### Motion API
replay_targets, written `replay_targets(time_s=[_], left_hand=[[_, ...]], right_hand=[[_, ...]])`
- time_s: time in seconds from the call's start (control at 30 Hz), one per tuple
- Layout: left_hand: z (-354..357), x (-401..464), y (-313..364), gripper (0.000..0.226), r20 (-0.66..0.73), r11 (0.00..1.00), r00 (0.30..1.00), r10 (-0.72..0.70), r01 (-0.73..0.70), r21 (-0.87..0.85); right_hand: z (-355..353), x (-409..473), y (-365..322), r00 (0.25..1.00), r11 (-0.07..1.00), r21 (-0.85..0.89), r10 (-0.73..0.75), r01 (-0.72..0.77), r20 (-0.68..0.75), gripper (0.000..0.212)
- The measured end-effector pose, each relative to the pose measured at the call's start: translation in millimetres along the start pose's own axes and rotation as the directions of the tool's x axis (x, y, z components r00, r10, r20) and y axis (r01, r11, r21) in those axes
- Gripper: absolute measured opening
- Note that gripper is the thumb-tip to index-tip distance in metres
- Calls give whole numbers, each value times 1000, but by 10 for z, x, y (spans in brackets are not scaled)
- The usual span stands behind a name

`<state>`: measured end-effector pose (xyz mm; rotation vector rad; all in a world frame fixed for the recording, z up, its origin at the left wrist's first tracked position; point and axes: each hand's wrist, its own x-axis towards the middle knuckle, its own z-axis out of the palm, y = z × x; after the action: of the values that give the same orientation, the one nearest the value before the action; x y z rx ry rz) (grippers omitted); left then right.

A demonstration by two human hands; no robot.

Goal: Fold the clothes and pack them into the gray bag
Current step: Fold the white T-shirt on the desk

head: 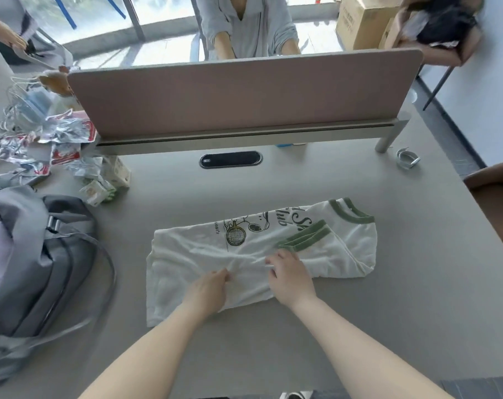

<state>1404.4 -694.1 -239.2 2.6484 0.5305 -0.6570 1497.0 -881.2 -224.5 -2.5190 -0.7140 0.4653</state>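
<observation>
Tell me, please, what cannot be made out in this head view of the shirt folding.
- Gray bag: contents hidden by its own flap, left part cut by the frame edge.
- White T-shirt: printed lettering partly folded under, too small to read.
- Left hand and right hand: fingertips buried in cloth, so the exact grip is unclear.
- Wrappers: blurred.

Person, head view: two bare forearms, both uncovered along all of their visible length; no sleeve edge shows anywhere behind either wrist.

Left hand: bare, seen from the back, knuckles rounded; ungloved.

Right hand: bare, seen from the back, ungloved; fingernails too small to tell.

Below the hands, between the two forearms at the bottom edge: part of a shoe, white with dark panels.
</observation>
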Motion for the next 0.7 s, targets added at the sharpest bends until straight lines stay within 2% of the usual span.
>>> replay_targets(time_s=[0.07,0.17,0.23,0.33,0.43,0.5,0.6,0.7], left_hand=[[-60,-9,-157,41,-65,999,997,31,-31,-5],[-287,93,-522,46,-201,998,980,-9,-2,-57],[-451,209,-787,50,-224,998,973,58,-59,2],[-622,376,-1178,54,-141,955,956,257,-229,187],[-691,471,-1478,55,-55,926,959,278,-253,279],[-733,544,-1586,51,-72,936,971,229,-200,289],[-834,699,-1587,36,-152,938,974,170,-113,327],[-907,809,-1524,40,-148,959,978,147,-104,265]], right_hand=[[145,-14,-266,999,999,22,-41,41,22,29],[450,-60,-632,994,998,40,-47,43,97,32],[664,-101,-865,992,999,53,-8,1,124,33],[966,-118,-1200,992,997,71,30,-39,122,34],[1184,-113,-1508,986,997,67,28,-39,164,36],[1291,-128,-1671,977,1000,3,20,-21,212,39],[1443,-159,-1811,961,979,-204,45,12,273,51],[1576,-207,-1848,966,949,-312,44,39,256,48]])
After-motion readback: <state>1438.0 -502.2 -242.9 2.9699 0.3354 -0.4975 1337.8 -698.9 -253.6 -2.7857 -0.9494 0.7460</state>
